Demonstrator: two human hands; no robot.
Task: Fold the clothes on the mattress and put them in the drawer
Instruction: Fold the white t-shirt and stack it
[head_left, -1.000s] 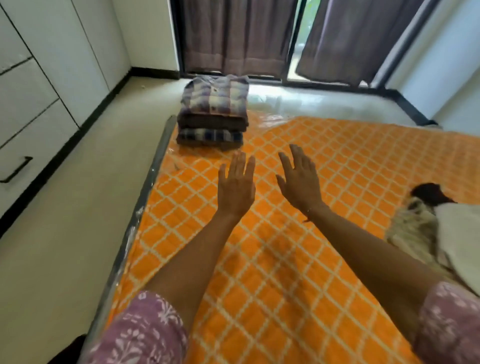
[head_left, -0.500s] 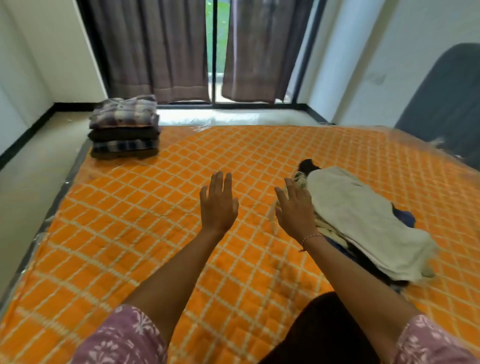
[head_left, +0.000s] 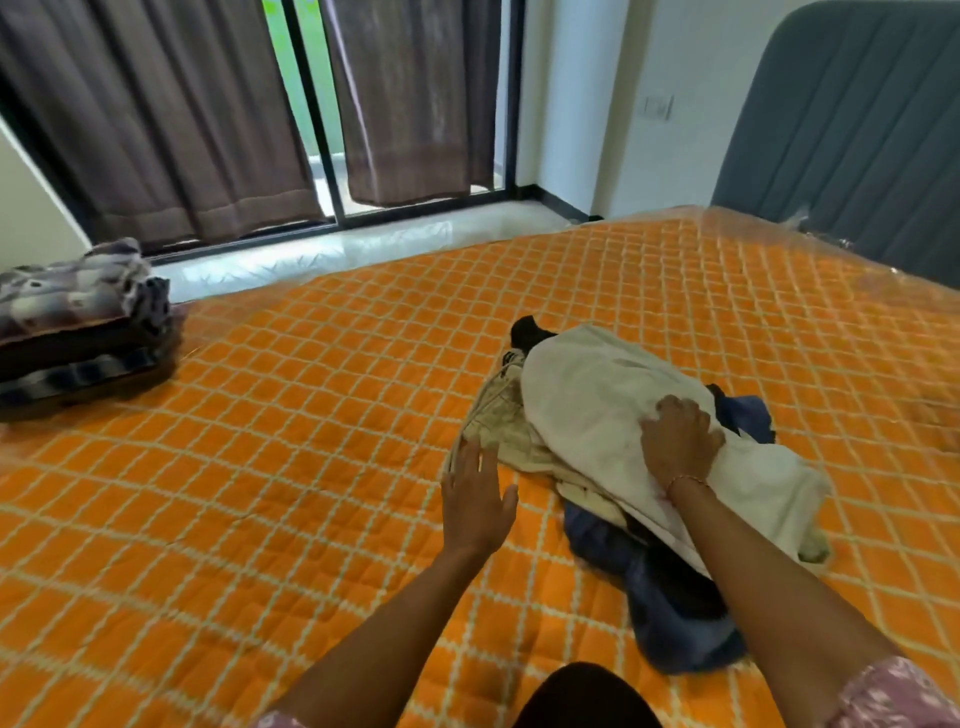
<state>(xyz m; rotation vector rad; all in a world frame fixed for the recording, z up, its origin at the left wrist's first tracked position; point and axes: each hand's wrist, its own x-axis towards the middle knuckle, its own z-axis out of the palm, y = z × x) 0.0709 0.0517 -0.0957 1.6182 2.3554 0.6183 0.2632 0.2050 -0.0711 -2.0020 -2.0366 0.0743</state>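
An unfolded pile lies on the orange quilted mattress (head_left: 260, 493), right of centre. A white garment (head_left: 587, 395) tops the pile, over a beige one (head_left: 501, 421), a blue one (head_left: 670, 623) and a black one (head_left: 527, 332). My right hand (head_left: 678, 441) lies on the white garment with its fingers curled into the cloth. Just left of the pile's near edge, my left hand (head_left: 475, 501) hovers flat with straight fingers and holds nothing. A stack of folded plaid and dark clothes (head_left: 78, 332) sits at the mattress's far left corner. No drawer is in view.
Brown curtains (head_left: 182, 130) hang over a glass sliding door (head_left: 306, 104) beyond the mattress, with a strip of pale floor (head_left: 363, 244) in front. A grey padded headboard (head_left: 857, 130) stands along the right edge.
My view has swung right, away from the folded stack and toward the pile. My right hand has come down onto the white garment. My left hand has moved up beside the pile.
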